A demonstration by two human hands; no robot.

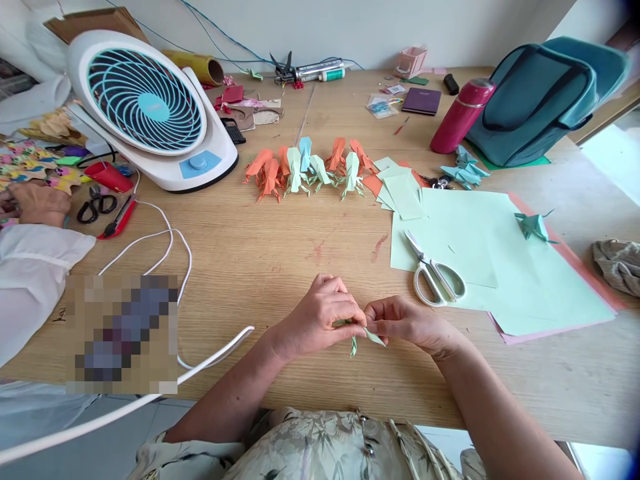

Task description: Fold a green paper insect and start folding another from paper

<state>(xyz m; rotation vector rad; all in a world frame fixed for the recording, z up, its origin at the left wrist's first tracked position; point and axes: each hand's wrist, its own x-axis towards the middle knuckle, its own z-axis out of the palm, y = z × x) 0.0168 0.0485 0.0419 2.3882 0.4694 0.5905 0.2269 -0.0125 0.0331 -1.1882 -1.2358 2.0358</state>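
Observation:
Between my two hands, low over the near side of the table, is a small folded pale green paper piece [375, 337] with narrow points sticking out below. My left hand [327, 312] pinches it with closed fingers, covering much of it. The thumb and fingers of my right hand [403, 323] close on its right part. Farther back stands a row of folded paper figures: orange ones [271, 179], pale green ones [351, 175] and a light blue one [305, 150]. White-handled scissors [434, 273] lie on pale green paper sheets [470, 227] to the right of my hands.
A white fan [220, 143] stands at back left, its white cable [187, 267] looping nearby. At far left is another person's hand [40, 203], near black-handled scissors [95, 205]. A red bottle [461, 117] and teal bag [535, 100] stand at back right. Cut paper squares [403, 193] lie mid-table.

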